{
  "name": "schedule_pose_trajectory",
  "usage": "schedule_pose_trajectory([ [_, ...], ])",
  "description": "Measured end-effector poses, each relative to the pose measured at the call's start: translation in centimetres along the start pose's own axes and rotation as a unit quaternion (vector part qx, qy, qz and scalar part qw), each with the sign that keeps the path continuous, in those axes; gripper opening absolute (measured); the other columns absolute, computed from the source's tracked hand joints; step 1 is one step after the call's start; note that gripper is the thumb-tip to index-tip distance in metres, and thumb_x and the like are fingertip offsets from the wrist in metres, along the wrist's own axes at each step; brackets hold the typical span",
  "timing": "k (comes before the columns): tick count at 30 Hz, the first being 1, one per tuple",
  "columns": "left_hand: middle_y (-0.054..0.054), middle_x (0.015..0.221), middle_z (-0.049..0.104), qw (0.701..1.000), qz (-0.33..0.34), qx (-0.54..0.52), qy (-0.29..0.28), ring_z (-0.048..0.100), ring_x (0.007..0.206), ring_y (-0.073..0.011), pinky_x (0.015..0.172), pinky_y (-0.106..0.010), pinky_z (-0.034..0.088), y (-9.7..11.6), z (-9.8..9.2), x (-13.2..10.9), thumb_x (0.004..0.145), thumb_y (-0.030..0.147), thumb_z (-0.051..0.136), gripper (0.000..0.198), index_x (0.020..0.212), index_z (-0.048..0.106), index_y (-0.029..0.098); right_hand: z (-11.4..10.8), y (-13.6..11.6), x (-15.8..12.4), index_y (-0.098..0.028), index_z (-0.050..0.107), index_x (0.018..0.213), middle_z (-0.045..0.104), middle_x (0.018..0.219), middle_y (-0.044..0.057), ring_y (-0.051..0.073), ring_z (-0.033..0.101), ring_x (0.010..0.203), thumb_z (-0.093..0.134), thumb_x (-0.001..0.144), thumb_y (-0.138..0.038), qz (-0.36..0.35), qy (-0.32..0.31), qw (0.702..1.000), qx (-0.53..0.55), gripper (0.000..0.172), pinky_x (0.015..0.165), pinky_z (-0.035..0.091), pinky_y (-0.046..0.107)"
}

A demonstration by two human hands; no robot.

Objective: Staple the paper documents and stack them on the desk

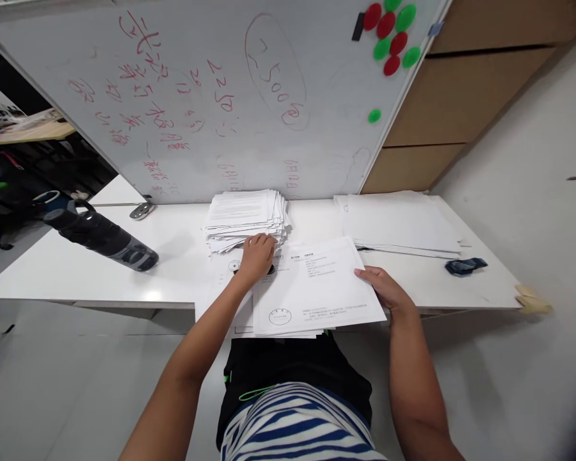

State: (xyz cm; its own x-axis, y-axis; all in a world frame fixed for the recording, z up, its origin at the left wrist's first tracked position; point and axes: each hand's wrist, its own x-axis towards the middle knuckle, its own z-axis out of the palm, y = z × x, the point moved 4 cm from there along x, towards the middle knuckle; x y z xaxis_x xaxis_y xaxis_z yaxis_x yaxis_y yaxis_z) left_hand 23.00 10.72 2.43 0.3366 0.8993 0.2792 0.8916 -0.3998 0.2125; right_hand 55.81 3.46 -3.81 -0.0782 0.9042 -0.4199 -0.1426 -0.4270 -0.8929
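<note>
My left hand (256,256) is curled on top of a small dark object I cannot make out, pressing on the papers in front of me. My right hand (384,288) grips the right edge of a printed white sheet (312,288), which bears a round stamp mark near its lower left. That sheet lies over a few more sheets (221,301) hanging past the front edge of the white table (125,275). A thick, uneven stack of papers (247,218) sits just behind my left hand.
A flatter pile of white sheets (403,224) lies at the right, with a dark crumpled item (465,265) beside it. A dark water bottle (100,235) lies on its side at the left. A whiteboard (211,96) with red writing and magnets (391,32) stands behind the table.
</note>
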Motion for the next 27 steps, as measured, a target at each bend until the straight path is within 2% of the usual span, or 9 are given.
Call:
schedule_pose_trajectory([
  [9, -0.009, 0.128, 0.064, 0.996, 0.053, 0.029, -0.071, 0.043, 0.133, -0.0271, 0.112, -0.051, 0.027, 0.6, 0.5, 0.1, 0.099, 0.018, 0.032, 0.038, 0.123, 0.061, 0.022, -0.3, 0.0, 0.0, -0.014, 0.077, 0.09, 0.077, 0.075, 0.007, 0.022, 0.071, 0.064, 0.086, 0.066, -0.048, 0.028, 0.0, 0.999, -0.016, 0.042, 0.055, 0.054, 0.029],
  [17, -0.009, 0.13, 0.062, 0.993, 0.062, 0.058, -0.085, 0.041, 0.136, -0.0284, 0.114, -0.053, 0.025, 0.5, 1.5, 0.3, 0.094, 0.011, 0.036, 0.039, 0.119, 0.063, 0.023, -0.4, 0.1, -0.1, -0.018, 0.077, 0.093, 0.077, 0.077, 0.006, 0.021, 0.07, 0.066, 0.083, 0.07, -0.048, 0.035, 0.013, 0.999, -0.034, 0.039, 0.057, 0.054, 0.029],
  [23, -0.009, 0.131, 0.061, 0.993, 0.051, 0.018, -0.108, 0.04, 0.135, -0.027, 0.11, -0.048, 0.032, 0.3, 1.6, 0.4, 0.097, 0.018, 0.035, 0.037, 0.121, 0.062, 0.023, -0.3, 0.1, -0.1, -0.017, 0.078, 0.092, 0.077, 0.075, 0.006, 0.021, 0.07, 0.065, 0.084, 0.068, -0.05, 0.033, 0.024, 0.998, -0.051, 0.041, 0.057, 0.053, 0.03],
  [27, -0.01, 0.129, 0.062, 0.993, 0.054, 0.032, -0.102, 0.042, 0.134, -0.0268, 0.11, -0.049, 0.031, 0.5, 1.6, 0.5, 0.096, 0.015, 0.034, 0.037, 0.12, 0.062, 0.023, -0.5, 0.3, -0.1, -0.016, 0.078, 0.095, 0.078, 0.08, 0.006, 0.021, 0.069, 0.066, 0.082, 0.07, -0.051, 0.025, 0.022, 0.997, -0.063, 0.043, 0.057, 0.052, 0.029],
])
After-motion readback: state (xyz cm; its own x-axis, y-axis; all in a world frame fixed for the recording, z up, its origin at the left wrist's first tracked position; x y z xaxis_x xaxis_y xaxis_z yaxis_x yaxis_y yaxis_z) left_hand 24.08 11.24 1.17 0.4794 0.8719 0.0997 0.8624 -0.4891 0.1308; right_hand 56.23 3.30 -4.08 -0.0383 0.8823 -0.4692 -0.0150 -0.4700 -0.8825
